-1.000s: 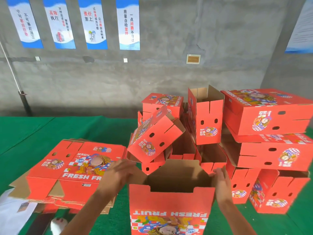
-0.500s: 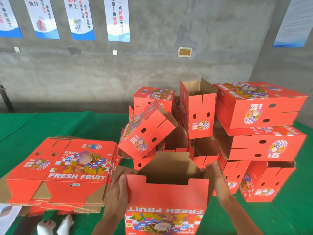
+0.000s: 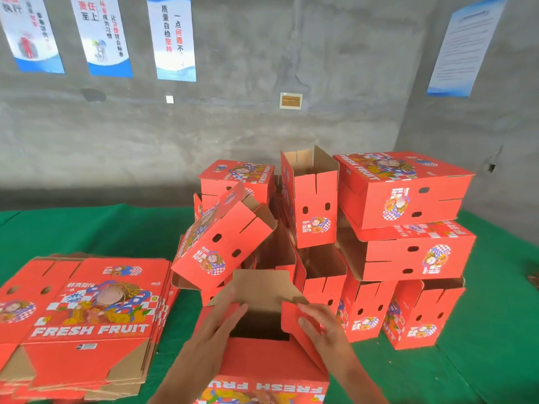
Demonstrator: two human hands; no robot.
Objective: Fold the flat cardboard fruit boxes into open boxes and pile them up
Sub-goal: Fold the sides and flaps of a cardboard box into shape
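Near the bottom middle of the view, a half-formed red fruit box (image 3: pixel 262 368) stands on the green table covering (image 3: pixel 87 228), its open top facing up and the words FRESH FRUIT showing upside down on its near face. The left hand (image 3: pixel 215 330) lies flat with straight fingers on the box's left top flap, pressing it inward over the dark opening. The right hand (image 3: pixel 320 330) presses with straight, relaxed fingers on the right top flap (image 3: pixel 294 319), which tilts inward toward the middle; its thumb is hidden, so a grip under the flap cannot be told. A brown inner flap (image 3: pixel 262 287) stands up at the far side of the opening. To the left, near the edge of the view, a stack of flat boxes (image 3: pixel 87 310) lies printed side up, brown cardboard edges showing at its near side. Just beyond the box in hand sits the pile of folded boxes (image 3: pixel 364 228), reaching from the middle to the right: some lie on their sides, one tilts at the left of the pile, one stands upright on top with its open end up, and closed-looking ones are stacked at the right. On the grey concrete wall (image 3: pixel 291 68) at the far side hang several posters (image 3: pixel 175 39) with Chinese writing.
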